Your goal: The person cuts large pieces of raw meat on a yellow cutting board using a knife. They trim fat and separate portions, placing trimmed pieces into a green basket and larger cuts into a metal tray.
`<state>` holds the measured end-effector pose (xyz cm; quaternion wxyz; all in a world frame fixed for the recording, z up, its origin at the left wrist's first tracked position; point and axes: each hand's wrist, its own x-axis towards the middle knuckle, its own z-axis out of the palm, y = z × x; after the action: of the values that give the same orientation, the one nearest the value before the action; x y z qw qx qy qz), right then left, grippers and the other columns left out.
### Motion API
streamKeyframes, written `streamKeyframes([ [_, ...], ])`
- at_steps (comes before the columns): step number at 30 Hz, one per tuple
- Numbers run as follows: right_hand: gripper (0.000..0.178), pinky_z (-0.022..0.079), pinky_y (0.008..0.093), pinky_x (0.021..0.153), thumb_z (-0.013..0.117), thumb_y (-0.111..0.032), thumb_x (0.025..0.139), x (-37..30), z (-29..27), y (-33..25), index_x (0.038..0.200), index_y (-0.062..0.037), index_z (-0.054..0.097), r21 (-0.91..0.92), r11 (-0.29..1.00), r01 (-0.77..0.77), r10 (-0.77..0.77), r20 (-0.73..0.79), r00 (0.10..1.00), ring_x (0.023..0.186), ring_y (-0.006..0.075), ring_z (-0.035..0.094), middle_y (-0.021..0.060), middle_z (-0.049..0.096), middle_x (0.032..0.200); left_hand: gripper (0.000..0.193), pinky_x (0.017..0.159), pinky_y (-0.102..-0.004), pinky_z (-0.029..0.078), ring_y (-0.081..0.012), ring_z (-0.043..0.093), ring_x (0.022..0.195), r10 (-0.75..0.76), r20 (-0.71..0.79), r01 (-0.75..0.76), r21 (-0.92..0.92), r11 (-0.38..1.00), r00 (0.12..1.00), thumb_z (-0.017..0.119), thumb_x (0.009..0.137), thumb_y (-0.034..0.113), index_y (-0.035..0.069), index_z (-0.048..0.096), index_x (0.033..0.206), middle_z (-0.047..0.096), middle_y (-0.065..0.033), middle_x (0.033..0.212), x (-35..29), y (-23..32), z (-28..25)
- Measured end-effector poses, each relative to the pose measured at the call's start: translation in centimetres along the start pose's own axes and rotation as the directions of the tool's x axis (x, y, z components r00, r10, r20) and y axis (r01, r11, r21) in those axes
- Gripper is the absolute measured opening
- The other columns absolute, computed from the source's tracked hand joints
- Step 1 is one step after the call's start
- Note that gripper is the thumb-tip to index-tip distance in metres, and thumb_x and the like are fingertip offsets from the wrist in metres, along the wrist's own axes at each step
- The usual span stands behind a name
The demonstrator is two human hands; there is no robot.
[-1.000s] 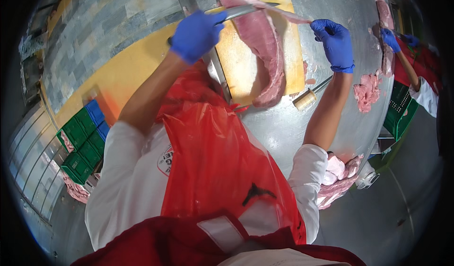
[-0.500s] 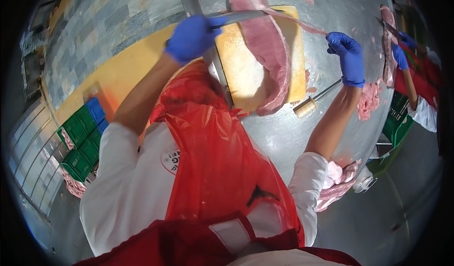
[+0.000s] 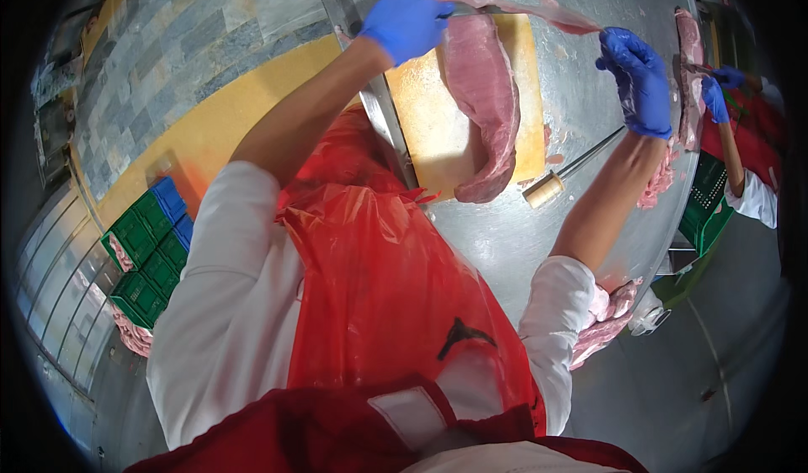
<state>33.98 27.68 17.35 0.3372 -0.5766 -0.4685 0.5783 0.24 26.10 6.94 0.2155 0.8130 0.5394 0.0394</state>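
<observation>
Apron (image 3: pixel 379 305), red, lower centre. Board (image 3: pixel 528 136), upper centre; meat (image 3: pixel 480 77) lies on it, overhanging its top edge. Left hand (image 3: pixel 404 25), top centre, grips knife (image 3: pixel 465 11) across meat. Right hand (image 3: pixel 635 82), upper right, pinches end of strip (image 3: pixel 568 20) running from meat. Co-worker's hand (image 3: pixel 714 99), far right.

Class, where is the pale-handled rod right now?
In the head view, the pale-handled rod lies right of centre on the metal table, beside the cutting board's right edge.
</observation>
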Motion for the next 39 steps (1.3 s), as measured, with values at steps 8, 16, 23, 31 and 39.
streamKeyframes([
  [8, 0.024, 0.053, 0.0317, 0.078, 0.07, -0.012, 0.087, 0.5, -0.5, -1.0, 0.107, 0.0021, 0.07, 0.078, 0.997, 0.01, -0.008, -0.035, 0.999, 0.083, 0.0151, 0.064, 0.007, 0.07, 0.093, 0.03, 0.074, -0.0409, 0.055, -0.0298, 0.068, 0.086, 0.026, -0.013, -0.024, 0.122, 0.992, 1.0, 0.061, 0.092, 0.025, 0.018, 0.07, 0.119, 0.069, -0.0165, 0.091, 1.3, -1.7, -2.2],
  [16, 0.028, 0.052, 0.0306, 0.079, 0.067, -0.01, 0.088, -1.9, -4.6, -3.6, 0.113, 0.0019, 0.068, 0.094, 0.984, 0.151, -0.138, -0.139, 0.981, 0.084, 0.0132, 0.062, 0.0057, 0.067, 0.1, 0.035, 0.084, -0.0438, 0.053, -0.0349, 0.068, 0.089, 0.03, 0.018, -0.027, -0.158, 0.987, 0.999, 0.057, 0.094, 0.034, 0.019, 0.067, 0.124, 0.071, -0.0158, 0.098, 2.2, -4.8, 0.8],
  [23, 0.041, 0.052, 0.0314, 0.087, 0.074, -0.026, 0.088, 3.6, 2.6, 3.5, 0.117, 0.0014, 0.066, -0.426, 0.881, 0.205, -0.23, -0.007, 0.973, 0.096, 0.0174, 0.066, 0.0096, 0.071, 0.104, 0.032, 0.073, -0.0417, 0.052, -0.0367, 0.066, 0.081, 0.056, 0.106, -0.03, -0.238, 0.971, 0.993, 0.062, 0.092, 0.029, 0.018, 0.068, 0.122, 0.068, -0.0189, 0.088, -2.0, -1.8, -2.9],
  [31, 0.071, 0.053, 0.0418, 0.083, 0.08, -0.05, 0.075, 5.9, 13.3, 14.0, 0.118, 0.0035, 0.061, -0.353, 0.934, 0.058, -0.157, -0.259, 0.953, 0.093, 0.0327, 0.067, 0.0213, 0.067, 0.104, 0.028, 0.066, -0.0369, 0.05, -0.0239, 0.067, 0.072, -0.368, 0.375, 0.522, -0.534, 0.665, 0.851, 0.057, 0.098, 0.024, 0.005, 0.063, 0.118, 0.067, -0.0122, 0.077, -17.1, -8.5, -8.8],
  [39, 0.04, 0.053, 0.0486, 0.071, 0.053, -0.042, 0.097, 5.8, 15.0, 12.9, 0.113, -0.0075, 0.065, -0.8, 0.589, -0.11, -0.145, -0.239, 0.96, 0.078, 0.0406, 0.067, 0.0216, 0.07, 0.086, 0.026, 0.069, -0.0466, 0.048, -0.0463, 0.062, 0.081, 0.067, 0.02, -0.049, -0.481, 0.875, 0.998, 0.055, 0.099, 0.027, 0.002, 0.058, 0.107, 0.065, -0.0249, 0.086, -1.2, -5.1, -3.9],
])
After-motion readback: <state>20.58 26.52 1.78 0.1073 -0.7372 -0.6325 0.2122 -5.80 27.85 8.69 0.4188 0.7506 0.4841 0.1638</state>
